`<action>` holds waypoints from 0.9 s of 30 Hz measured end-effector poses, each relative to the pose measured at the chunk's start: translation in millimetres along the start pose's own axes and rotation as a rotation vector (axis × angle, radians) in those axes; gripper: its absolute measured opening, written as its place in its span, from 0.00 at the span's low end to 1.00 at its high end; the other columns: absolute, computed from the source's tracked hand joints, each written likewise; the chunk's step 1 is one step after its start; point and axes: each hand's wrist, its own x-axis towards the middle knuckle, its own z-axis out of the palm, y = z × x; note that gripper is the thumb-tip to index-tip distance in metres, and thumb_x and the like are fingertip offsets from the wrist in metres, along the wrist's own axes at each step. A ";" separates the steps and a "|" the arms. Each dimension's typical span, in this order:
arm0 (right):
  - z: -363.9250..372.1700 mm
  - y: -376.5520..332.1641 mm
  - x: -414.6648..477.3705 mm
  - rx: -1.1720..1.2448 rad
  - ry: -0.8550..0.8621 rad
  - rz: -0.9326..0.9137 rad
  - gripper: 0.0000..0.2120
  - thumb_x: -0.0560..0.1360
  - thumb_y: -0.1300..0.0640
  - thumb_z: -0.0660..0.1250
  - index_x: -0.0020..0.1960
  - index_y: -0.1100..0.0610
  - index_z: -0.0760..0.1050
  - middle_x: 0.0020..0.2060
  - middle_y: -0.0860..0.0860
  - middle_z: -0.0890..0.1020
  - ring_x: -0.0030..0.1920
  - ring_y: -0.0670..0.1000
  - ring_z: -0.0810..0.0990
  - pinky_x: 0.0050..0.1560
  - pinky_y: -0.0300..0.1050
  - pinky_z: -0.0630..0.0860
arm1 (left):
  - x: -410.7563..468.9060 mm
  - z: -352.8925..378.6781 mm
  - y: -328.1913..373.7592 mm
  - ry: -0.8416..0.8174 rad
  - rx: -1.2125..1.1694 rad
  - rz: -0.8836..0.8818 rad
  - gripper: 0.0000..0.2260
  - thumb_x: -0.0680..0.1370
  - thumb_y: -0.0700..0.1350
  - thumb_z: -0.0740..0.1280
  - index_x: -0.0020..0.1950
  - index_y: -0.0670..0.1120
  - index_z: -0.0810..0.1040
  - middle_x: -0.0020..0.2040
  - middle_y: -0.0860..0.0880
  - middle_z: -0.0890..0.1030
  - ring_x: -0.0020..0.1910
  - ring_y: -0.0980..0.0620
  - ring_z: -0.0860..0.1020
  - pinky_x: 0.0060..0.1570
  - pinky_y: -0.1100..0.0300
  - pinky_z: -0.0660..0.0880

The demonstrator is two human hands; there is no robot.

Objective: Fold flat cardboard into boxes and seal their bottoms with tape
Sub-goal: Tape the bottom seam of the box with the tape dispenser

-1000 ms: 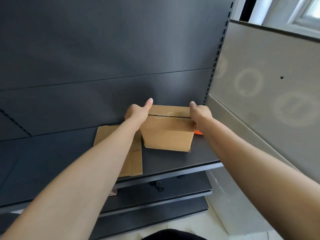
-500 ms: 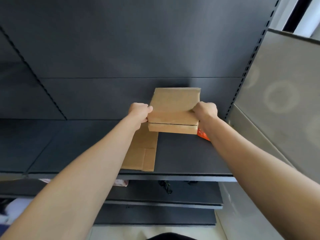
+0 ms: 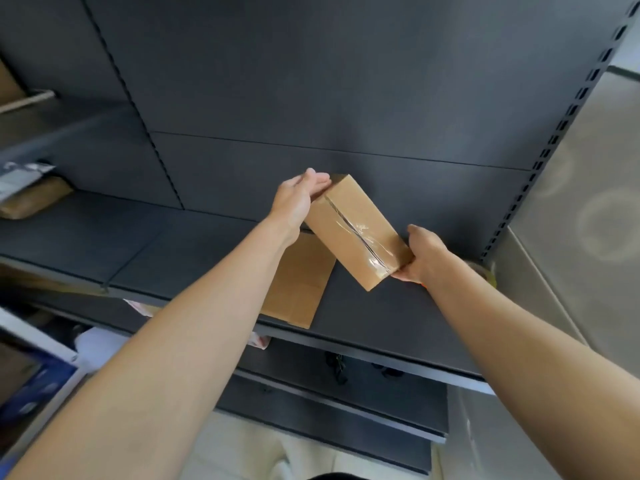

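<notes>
A small brown cardboard box (image 3: 349, 223) is held in the air above the dark shelf (image 3: 398, 317), tilted diagonally. Its bottom faces me, with a strip of clear tape (image 3: 360, 233) running along the centre seam. My left hand (image 3: 298, 199) presses flat against the box's upper left end, fingers nearly straight. My right hand (image 3: 420, 254) grips the lower right end, thumb above and fingers below. A flat cardboard blank (image 3: 298, 282) lies on the shelf under my left forearm, partly hidden.
A tape roll (image 3: 485, 270) shows at the shelf's right end behind my right wrist. A grey panel (image 3: 581, 209) stands on the right. Brown packages (image 3: 31, 199) sit on the shelf at far left. Lower shelves (image 3: 329, 403) run beneath.
The box has been lifted off the shelf and turned diagonally, so its taped bottom faces me. My left hand has opened against the upper end, and the view has swung left.
</notes>
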 end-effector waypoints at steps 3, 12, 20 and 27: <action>6.8 2.5 -1.6 -0.047 -0.029 0.011 0.12 0.80 0.48 0.59 0.60 0.54 0.68 0.52 0.54 0.79 0.49 0.57 0.82 0.52 0.59 0.79 | -7.5 -5.1 1.8 0.062 0.032 0.033 0.13 0.82 0.50 0.57 0.55 0.49 0.80 0.56 0.52 0.82 0.58 0.56 0.78 0.62 0.57 0.71; 62.8 15.9 3.0 -0.273 -0.228 -0.200 0.19 0.73 0.73 0.65 0.63 0.62 0.74 0.54 0.55 0.80 0.54 0.56 0.79 0.57 0.51 0.78 | -7.3 -77.4 -36.5 0.288 0.232 -0.125 0.25 0.75 0.59 0.67 0.66 0.46 0.75 0.62 0.53 0.78 0.61 0.51 0.75 0.62 0.53 0.71; 177.5 42.0 3.0 -0.450 -0.335 -0.218 0.18 0.74 0.71 0.58 0.60 0.62 0.78 0.62 0.59 0.78 0.59 0.54 0.77 0.54 0.45 0.75 | 19.7 -187.9 -98.4 0.526 0.207 -0.249 0.15 0.75 0.33 0.66 0.62 0.42 0.78 0.47 0.48 0.77 0.48 0.49 0.75 0.51 0.60 0.73; 297.9 92.4 28.7 -0.203 -0.464 0.021 0.16 0.81 0.62 0.54 0.65 0.64 0.71 0.63 0.58 0.76 0.61 0.58 0.76 0.60 0.49 0.72 | 77.1 -308.9 -151.6 0.508 0.153 -0.406 0.10 0.76 0.32 0.65 0.56 0.39 0.79 0.36 0.50 0.75 0.45 0.46 0.76 0.56 0.51 0.76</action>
